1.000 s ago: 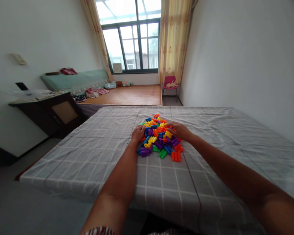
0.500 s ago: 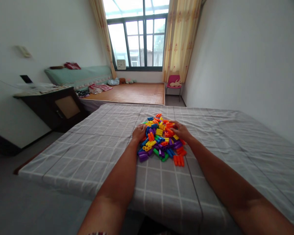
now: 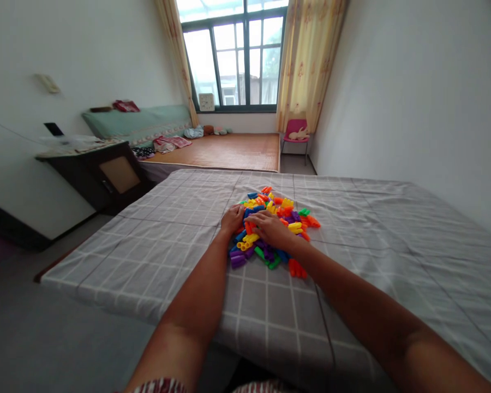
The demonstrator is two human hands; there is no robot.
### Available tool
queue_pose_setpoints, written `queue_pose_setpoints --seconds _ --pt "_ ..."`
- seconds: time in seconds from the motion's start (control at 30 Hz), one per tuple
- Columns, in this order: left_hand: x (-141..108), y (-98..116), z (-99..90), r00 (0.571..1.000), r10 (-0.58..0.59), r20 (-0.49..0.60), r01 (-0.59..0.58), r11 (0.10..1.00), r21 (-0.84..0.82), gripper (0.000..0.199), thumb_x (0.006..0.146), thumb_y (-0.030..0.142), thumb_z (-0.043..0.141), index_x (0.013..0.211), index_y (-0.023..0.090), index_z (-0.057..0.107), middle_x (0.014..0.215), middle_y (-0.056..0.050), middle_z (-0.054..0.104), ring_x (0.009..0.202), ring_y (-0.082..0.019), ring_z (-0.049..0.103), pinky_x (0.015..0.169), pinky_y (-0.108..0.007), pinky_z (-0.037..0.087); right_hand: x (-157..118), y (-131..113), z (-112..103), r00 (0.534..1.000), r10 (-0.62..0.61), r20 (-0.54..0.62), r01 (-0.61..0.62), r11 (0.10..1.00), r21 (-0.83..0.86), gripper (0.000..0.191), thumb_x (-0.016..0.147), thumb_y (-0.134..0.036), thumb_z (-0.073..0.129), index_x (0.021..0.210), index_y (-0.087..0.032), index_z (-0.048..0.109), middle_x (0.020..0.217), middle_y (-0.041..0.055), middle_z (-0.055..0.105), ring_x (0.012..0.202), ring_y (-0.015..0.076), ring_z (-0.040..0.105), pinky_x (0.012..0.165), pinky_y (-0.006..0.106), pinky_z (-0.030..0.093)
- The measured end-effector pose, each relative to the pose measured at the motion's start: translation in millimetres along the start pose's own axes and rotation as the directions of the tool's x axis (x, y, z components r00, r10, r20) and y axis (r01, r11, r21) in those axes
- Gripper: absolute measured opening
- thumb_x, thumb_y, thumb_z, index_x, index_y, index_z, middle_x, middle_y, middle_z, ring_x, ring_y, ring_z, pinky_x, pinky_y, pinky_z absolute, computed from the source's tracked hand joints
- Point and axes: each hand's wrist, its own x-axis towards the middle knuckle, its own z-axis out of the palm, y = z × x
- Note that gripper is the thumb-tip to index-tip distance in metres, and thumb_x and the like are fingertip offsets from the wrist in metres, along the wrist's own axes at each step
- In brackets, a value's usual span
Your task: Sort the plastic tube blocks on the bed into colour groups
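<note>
A heap of plastic pieces in orange, yellow, blue, purple and green lies on the grey checked cloth (image 3: 180, 229). At its left edge my left hand (image 3: 232, 219) rests against blue pieces (image 3: 240, 236), its fingertips partly hidden. My right hand (image 3: 270, 228) is over the middle of the heap, fingers apart and reaching left, close to an orange piece (image 3: 249, 227). Purple pieces (image 3: 238, 259) lie at the near left, and orange ones (image 3: 297, 268) at the near right.
Beyond the cloth stands a bed with a brown mat (image 3: 237, 150). A dark cabinet (image 3: 106, 174) is on the left. A pink chair (image 3: 297, 130) holding a plush toy stands by the curtain (image 3: 306, 65).
My right hand has moved left from the heap's right side to its middle. Green and orange pieces now lie further out on the right. My left hand has barely moved.
</note>
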Motion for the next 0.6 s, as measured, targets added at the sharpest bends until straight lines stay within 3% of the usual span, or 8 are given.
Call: queue_pose_setpoints --seconds 0.13,0.23,0.33,0.43,0.47,0.53,0.6 --pt "-0.4 -0.2 -0.7 1.000 -0.016 0.007 0.016 1.000 -0.006 0.044 0.096 0.038 0.033 0.095 0.020 0.073 0.118 -0.006 0.068 0.112 -0.018 0.060 0.098 -0.027 0.044 -1.3 4.3 -11.6 0.997 -0.015 -0.081 0.025 0.992 0.124 0.028 0.087 -0.022 0.058 0.115 -0.022 0.063 0.110 0.0084 0.062 0.105 0.0205 0.056 0.094 0.038 0.047" --pt "-0.5 -0.7 -1.3 1.000 -0.010 0.020 0.010 1.000 -0.008 0.045 0.096 0.039 0.032 0.092 0.019 0.073 0.120 -0.007 0.067 0.112 -0.019 0.060 0.097 -0.029 0.044 -2.6 44.2 -39.4 0.958 0.164 -0.236 -0.124 0.976 0.177 0.033 0.088 -0.027 0.056 0.120 -0.022 0.060 0.115 0.0083 0.061 0.102 0.0197 0.059 0.085 0.034 0.051" --pt "-0.1 -1.6 -1.2 1.000 -0.006 0.022 0.006 1.000 -0.006 0.046 0.096 0.039 0.033 0.095 0.018 0.073 0.122 -0.009 0.066 0.113 -0.020 0.059 0.098 -0.030 0.044 -12.9 114.9 -70.9 0.795 0.499 -0.345 -0.480 0.865 0.147 0.040 0.087 -0.028 0.051 0.125 -0.020 0.056 0.113 0.0088 0.064 0.093 0.0196 0.062 0.081 0.034 0.051" --pt "0.6 -2.1 -0.9 1.000 -0.002 0.013 0.002 1.000 -0.010 0.045 0.095 0.039 0.033 0.097 0.018 0.073 0.120 -0.008 0.067 0.113 -0.019 0.060 0.098 -0.029 0.044 -39.9 186.3 -86.1 0.609 0.758 -0.232 -0.784 0.619 -0.034 0.042 0.082 -0.025 0.053 0.122 -0.015 0.059 0.111 0.0133 0.068 0.096 0.0233 0.063 0.086 0.035 0.048" --pt "0.8 -2.3 -0.9 1.000 0.001 0.011 -0.001 1.000 -0.010 0.045 0.095 0.039 0.033 0.098 0.018 0.073 0.120 -0.008 0.067 0.112 -0.019 0.060 0.098 -0.029 0.044 -51.5 204.6 -86.1 0.574 0.797 -0.189 -0.818 0.566 -0.099 0.042 0.081 -0.025 0.053 0.121 -0.014 0.060 0.113 0.0144 0.068 0.100 0.0246 0.063 0.089 0.036 0.047" --pt "1.0 -2.5 -1.1 1.000 0.010 0.011 -0.010 1.000 -0.009 0.046 0.095 0.039 0.033 0.098 0.018 0.073 0.119 -0.009 0.067 0.112 -0.019 0.060 0.099 -0.029 0.044 -74.6 230.6 -80.4 0.557 0.811 -0.180 -0.829 0.529 -0.182 0.043 0.082 -0.030 0.053 0.122 -0.015 0.059 0.119 0.0146 0.066 0.109 0.0266 0.060 0.097 0.041 0.042" --pt "1.2 -2.7 -1.3 1.000 0.022 0.014 -0.022 1.000 -0.010 0.047 0.095 0.039 0.032 0.099 0.017 0.073 0.119 -0.010 0.067 0.112 -0.020 0.060 0.099 -0.030 0.043 -94.0 243.8 -71.9 0.555 0.780 -0.287 -0.831 0.533 -0.160 0.046 0.084 -0.033 0.049 0.126 -0.015 0.057 0.125 0.0146 0.063 0.112 0.0259 0.058 0.100 0.043 0.040"
